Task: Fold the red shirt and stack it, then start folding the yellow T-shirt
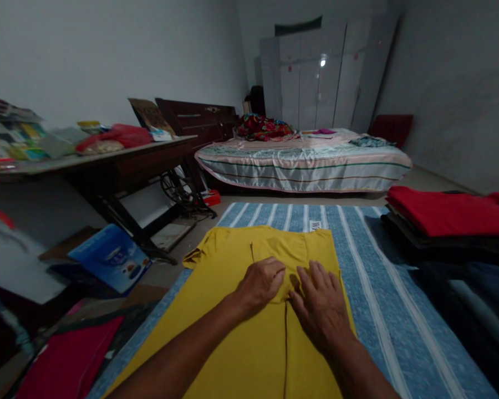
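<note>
A yellow shirt lies spread on a blue mat with white stripes, its upper right part folded over in layers. My left hand is curled, its fingers closed on the cloth near the middle of the folded part. Beside it on the right, my right hand rests flat on the shirt with fingers spread and thumb toward the left hand. A dark fold line runs down the cloth below the hands. On the far left of the shirt, a sleeve opening shows. The left fingertips are hidden.
A pile of folded clothes with a red one on top stands at the right, dark garments nearer. On the left are a cluttered table, a blue box and magenta cloth. A bed and wardrobe stand behind.
</note>
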The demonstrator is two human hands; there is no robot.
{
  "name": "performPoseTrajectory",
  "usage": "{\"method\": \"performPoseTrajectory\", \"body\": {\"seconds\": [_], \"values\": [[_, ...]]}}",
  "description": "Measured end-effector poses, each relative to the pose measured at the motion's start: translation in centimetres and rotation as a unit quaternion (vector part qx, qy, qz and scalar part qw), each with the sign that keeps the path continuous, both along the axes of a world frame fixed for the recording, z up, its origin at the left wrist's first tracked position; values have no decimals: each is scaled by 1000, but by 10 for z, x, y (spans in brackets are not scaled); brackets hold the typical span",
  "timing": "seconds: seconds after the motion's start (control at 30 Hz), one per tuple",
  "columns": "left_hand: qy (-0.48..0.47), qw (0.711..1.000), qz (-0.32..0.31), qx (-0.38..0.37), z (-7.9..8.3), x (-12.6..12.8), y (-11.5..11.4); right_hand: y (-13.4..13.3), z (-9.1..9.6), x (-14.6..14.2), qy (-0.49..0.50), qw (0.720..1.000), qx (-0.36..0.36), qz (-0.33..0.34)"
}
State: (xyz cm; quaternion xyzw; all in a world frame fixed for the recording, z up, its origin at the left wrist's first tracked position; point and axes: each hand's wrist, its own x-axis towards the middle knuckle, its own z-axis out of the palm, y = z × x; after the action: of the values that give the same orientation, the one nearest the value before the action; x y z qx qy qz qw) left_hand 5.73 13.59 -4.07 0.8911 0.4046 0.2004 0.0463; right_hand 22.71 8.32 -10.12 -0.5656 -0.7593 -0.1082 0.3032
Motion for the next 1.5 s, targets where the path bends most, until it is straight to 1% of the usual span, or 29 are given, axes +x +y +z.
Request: {"method": "performPoseTrajectory", "body": {"seconds": [0.07, 0.13, 0.2, 0.3, 0.4, 0.5, 0.57, 0.6, 0.63, 0.7, 0.77, 0.83, 0.9, 0.97, 1.03, 1.13, 1.23, 1.3, 1.37, 1.5], "values": [[8, 1000, 1, 18, -3, 5, 16, -2, 3, -1, 10, 997, -13, 72], [38, 999, -7, 22, -10, 12, 29, -4, 8, -3, 23, 988, -43, 143], [75, 997, -2, 12, -19, 18, 39, -5, 13, -3, 38, 979, -77, 185], [103, 994, 33, -2, -31, 23, 43, -5, 16, -3, 58, 972, -107, 198], [103, 993, 64, -2, -36, 23, 39, -5, 17, -2, 66, 970, -115, 206], [104, 992, 70, 1, -33, 22, 35, -4, 14, -3, 77, 970, -109, 205], [103, 992, 71, 1, -28, 21, 37, -4, 12, -4, 84, 970, -105, 201], [102, 991, 83, -1, -25, 21, 40, -3, 11, -4, 86, 971, -105, 198], [102, 989, 109, -4, -21, 21, 44, -3, 10, -5, 86, 971, -107, 195], [107, 976, 188, -13, -13, 17, 55, -2, 8, -5, 84, 972, -109, 192], [117, 954, 274, -30, -6, 10, 68, -2, 8, -5, 82, 972, -107, 192], [118, 932, 336, -65, -2, -1, 81, -2, 7, -5, 85, 973, -103, 190], [82, 917, 372, -118, -2, -13, 91, -1, 7, -5, 91, 973, -100, 186], [29, 909, 383, -162, -3, -24, 98, -1, 6, -5, 94, 973, -97, 186], [-11, 906, 379, -187, -3, -31, 103, 0, 5, -5, 94, 974, -91, 187], [-58, 903, 365, -221, -2, -34, 107, 0, 5, -5, 94, 975, -80, 184], [-144, 892, 338, -261, 1, -32, 105, 0, 7, -5, 93, 976, -76, 183], [-210, 877, 322, -289, 0, -31, 102, 0, 8, -4, 93, 976, -77, 181], [-264, 854, 314, -319, -2, -31, 99, 0, 8, -4, 94, 976, -80, 181], [-328, 806, 338, -359, -9, -34, 98, 0, 6, -4, 107, 973, -81, 188]]}}
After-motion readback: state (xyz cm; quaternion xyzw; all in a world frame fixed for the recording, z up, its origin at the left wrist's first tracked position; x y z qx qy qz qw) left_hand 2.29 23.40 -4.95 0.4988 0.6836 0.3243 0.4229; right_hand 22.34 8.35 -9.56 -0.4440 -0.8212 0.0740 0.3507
